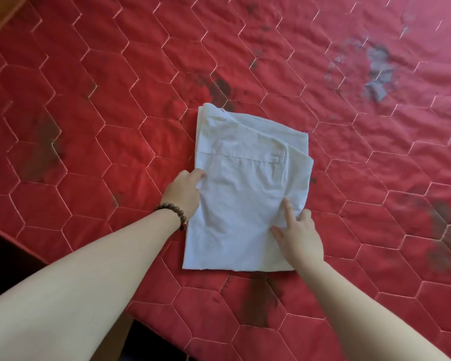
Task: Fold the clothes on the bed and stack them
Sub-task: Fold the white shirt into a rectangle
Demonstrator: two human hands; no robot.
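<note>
One folded white garment (248, 188) on the red bed (89, 113); left hand (184, 192) gripped its 9 o'clock edge, right hand (301, 237) pressed flat, fingers relaxed, at 4 o'clock

folded garment (248, 188) lies flat on the bed (115, 105), abt mid-view, near the bed's front edge. left hand (184, 192) at garment's left edge, fingers tucked under the cloth there. right hand (300, 237) on top of garment's right side nr the front corner. bracelet (173, 212) on left wrist, just left of garment. torn patch (376, 74) on bed, behind & right, well apart.
</note>
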